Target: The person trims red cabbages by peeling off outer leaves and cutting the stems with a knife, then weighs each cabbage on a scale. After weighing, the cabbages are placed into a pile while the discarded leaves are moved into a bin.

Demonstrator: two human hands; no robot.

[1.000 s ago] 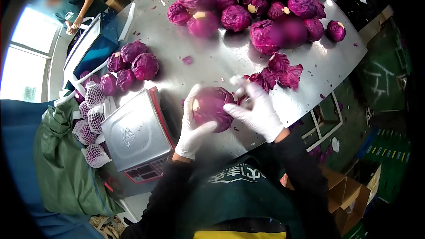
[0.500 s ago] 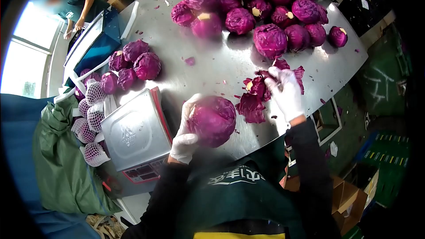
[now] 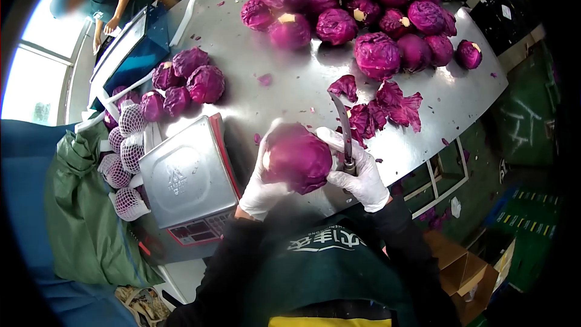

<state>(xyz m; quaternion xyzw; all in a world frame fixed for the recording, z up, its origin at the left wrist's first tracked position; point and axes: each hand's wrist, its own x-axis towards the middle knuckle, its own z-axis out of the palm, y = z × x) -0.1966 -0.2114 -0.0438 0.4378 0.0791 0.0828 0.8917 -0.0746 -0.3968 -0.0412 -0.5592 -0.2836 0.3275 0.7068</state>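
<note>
Gloved in white, my left hand point(image 3: 264, 183) is wrapped round the left side of a red cabbage point(image 3: 301, 160), held up over the metal table's near edge. My right hand point(image 3: 358, 172), also gloved, is closed on the handle of a curved knife point(image 3: 344, 122), whose blade points up and away from me. Its fingertips touch the cabbage's right side. Just beyond the knife lie loose purple outer leaves point(image 3: 387, 109) on the table.
A large heap of red cabbages point(image 3: 345, 24) covers the far side of the metal table point(image 3: 266, 100). A scale point(image 3: 187, 172) stands to the left, near several cabbages in white net sleeves point(image 3: 132, 154). Another person point(image 3: 109, 0) works at the upper left.
My right hand has moved left from the loose leaves to the cabbage, and the curved knife now shows in it. The leaves lie spread differently. My left hand still holds the cabbage.
</note>
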